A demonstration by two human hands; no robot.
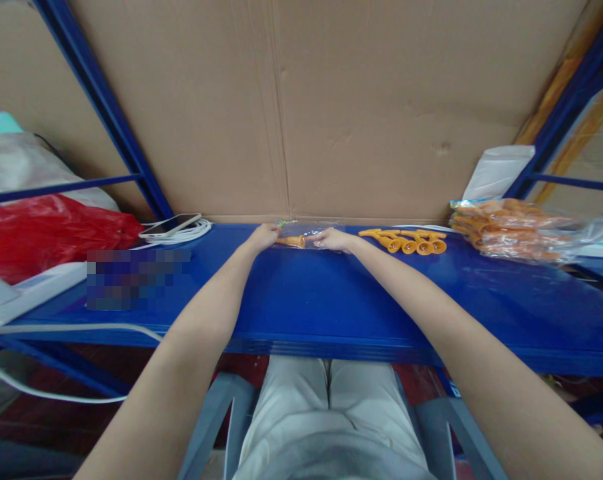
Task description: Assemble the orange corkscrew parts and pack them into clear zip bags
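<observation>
A clear plastic bag [301, 228] lies near the back edge of the blue table, stretched between my two hands. Inside it is an orange horn-shaped plastic piece [295, 241], its flared end toward the right. My left hand [265, 237] is closed on the left end of the bag, beside a small green-yellow printed patch. At the bag's right end, my right hand [332, 240] grips the plastic, its fingertips close to the flared end. To the right of that hand, several loose orange horn-shaped pieces [407, 245] lie in a row.
Filled bags of orange pieces [511, 230] are piled at the right. A coiled white cable [189, 230], a red plastic bag [56, 233] and a white box [41, 293] sit at the left. Cardboard [331, 120] stands behind the blue table [326, 307]; blue posts [101, 107] flank it.
</observation>
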